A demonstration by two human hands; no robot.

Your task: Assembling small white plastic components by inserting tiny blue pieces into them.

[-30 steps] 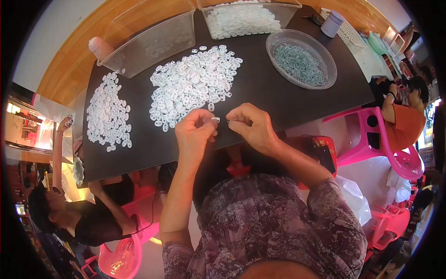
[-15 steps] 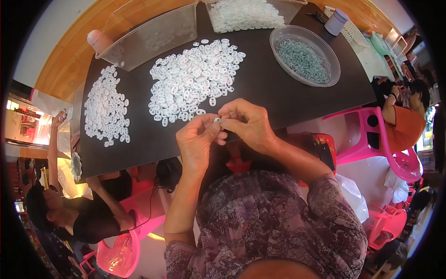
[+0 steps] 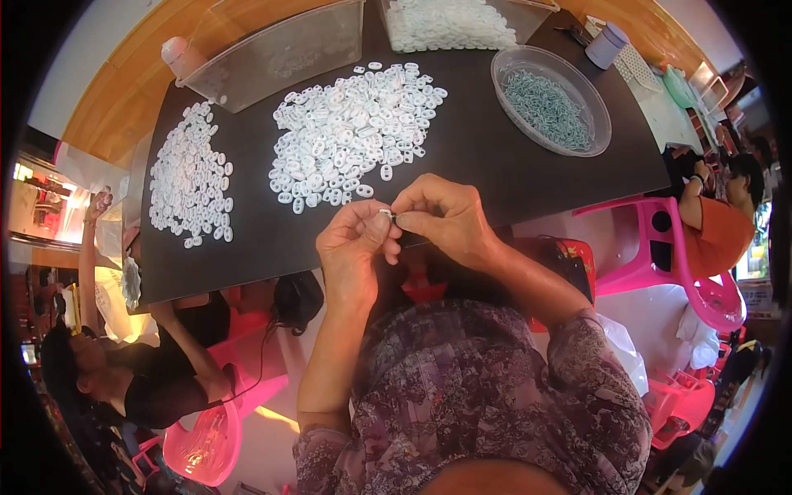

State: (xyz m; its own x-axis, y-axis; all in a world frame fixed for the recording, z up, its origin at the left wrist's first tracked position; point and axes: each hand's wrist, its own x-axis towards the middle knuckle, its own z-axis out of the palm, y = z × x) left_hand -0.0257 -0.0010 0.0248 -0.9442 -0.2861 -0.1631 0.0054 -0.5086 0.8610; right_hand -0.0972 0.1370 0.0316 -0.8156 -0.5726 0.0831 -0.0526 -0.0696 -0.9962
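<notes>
My left hand (image 3: 353, 243) is closed, thumb and forefinger pinching a small white plastic piece (image 3: 385, 212) just past the table's near edge. Right against it, my right hand (image 3: 450, 216) is closed too, its fingertips meeting the white piece. A tiny dark or metallic bit shows there, but I cannot tell what it is. Beyond my hands lies a big heap of white oval pieces with two holes each (image 3: 355, 128). A smaller heap of similar white pieces (image 3: 191, 177) is at the left. To the right, a round clear bowl (image 3: 605, 124) holds many small grey-green metal screws (image 3: 546, 107).
Along the back of the dark table (image 3: 462, 140) stand a mostly bare clear bin (image 3: 247, 70) and another bin full of white pieces (image 3: 450, 25). A lidded cup (image 3: 606, 45) is at the back right. People sit left (image 3: 165, 371) and right (image 3: 724, 214), near pink chairs (image 3: 639, 247).
My view has shifted slightly, so the table's things appear a little further right. Both hands keep their pinch on the white piece, which seems slightly turned, with the dark bit now showing.
</notes>
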